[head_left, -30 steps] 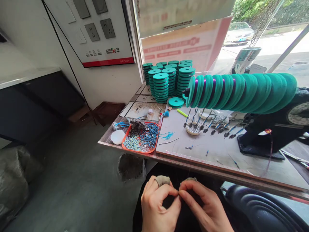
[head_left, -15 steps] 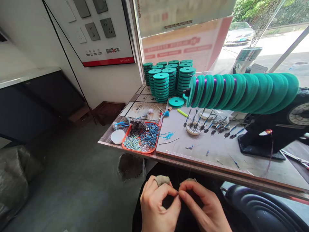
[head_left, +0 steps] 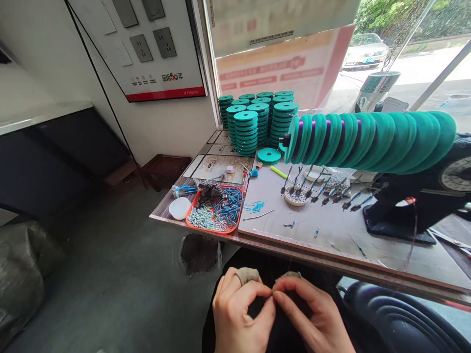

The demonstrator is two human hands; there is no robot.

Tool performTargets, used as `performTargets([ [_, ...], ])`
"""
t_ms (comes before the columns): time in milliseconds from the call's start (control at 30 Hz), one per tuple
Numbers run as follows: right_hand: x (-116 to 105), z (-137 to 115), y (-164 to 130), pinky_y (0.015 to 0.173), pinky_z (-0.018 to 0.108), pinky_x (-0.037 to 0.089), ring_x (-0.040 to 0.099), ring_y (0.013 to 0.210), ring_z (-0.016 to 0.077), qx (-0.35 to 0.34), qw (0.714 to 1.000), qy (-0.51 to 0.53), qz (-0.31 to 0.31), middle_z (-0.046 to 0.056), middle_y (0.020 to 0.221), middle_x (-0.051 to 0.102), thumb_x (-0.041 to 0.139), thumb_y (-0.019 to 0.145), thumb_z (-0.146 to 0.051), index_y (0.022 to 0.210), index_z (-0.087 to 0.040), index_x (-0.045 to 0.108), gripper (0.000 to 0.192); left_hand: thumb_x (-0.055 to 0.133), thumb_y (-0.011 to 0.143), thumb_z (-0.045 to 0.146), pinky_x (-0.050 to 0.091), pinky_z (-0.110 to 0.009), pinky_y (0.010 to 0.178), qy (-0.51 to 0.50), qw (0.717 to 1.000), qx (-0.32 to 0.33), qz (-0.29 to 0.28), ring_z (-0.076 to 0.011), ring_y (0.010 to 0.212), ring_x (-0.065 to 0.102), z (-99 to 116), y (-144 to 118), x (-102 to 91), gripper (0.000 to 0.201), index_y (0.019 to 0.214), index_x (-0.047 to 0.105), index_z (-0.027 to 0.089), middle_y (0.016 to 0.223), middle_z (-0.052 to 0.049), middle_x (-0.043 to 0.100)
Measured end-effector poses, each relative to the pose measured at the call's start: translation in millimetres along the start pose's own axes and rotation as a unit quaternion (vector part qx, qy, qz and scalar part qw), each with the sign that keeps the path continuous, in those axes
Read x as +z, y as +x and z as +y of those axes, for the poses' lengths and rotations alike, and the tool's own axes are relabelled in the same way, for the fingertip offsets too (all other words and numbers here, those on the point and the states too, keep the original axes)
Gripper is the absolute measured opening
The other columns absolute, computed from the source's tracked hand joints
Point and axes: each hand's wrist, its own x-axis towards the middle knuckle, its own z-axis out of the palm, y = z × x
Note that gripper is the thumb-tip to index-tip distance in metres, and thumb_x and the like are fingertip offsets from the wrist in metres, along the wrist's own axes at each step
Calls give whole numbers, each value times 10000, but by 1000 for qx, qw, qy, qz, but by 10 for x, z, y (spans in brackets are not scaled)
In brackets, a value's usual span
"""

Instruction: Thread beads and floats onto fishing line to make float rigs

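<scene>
green discs stacked point(head_left: 257, 122) | orange tray of beads point(head_left: 214, 211) | white bowl point(head_left: 295, 195)

Bare board point(head_left: 331, 228) ahead; orange tray point(head_left: 215, 215) and spool row point(head_left: 368, 139) flank it.

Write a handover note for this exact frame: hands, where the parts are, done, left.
Left hand and right hand: both low over the lap, below the table edge, fingertips pinched together on something too small to make out; it may be a thin line. A cloth wrap sits on a left-hand finger.
Parts: orange tray of blue and grey small pieces at the table's near left; white dish mid-table with a row of blue-tipped pieces beside it.
Done: stacks of green spools at the back; a row of green spools on the black stand.
Left: loose pieces in tray and dish.
</scene>
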Motion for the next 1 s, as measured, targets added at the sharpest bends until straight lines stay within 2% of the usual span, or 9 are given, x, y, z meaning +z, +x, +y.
performTargets([
  [300,-44,-3,4,583,211,485,617,633,146,-7,1000,-26,-15,4,690,649,563,849,-358,762,-227,643,176,660,715,143,470,-296,593,-28,999,-28,-3,-177,643,575,-33,-27,-14,109,633,649,214,656,-15,634],
  [467,-71,-14,6,563,207,474,602,611,135,-43,997,-64,-22,-4,687,625,517,876,-311,784,-236,600,145,703,665,105,505,-267,591,-75,994,-69,-26,-165,649,611,16,35,-58,115,629,674,209,671,-9,638],
  [700,-84,12,-6,525,200,467,585,576,122,-110,986,-115,-47,-4,690,606,489,880,-229,831,-241,560,87,713,627,63,513,-264,532,-42,998,-36,-30,-166,590,611,72,113,-118,135,590,667,185,615,-13,648],
  [1000,-71,6,-2,520,204,467,585,567,119,-122,982,-139,-48,-5,682,603,480,883,-223,830,-236,553,91,678,670,80,487,-265,545,-42,998,-33,-38,-165,609,597,47,56,-103,140,586,636,184,625,-12,631],
])
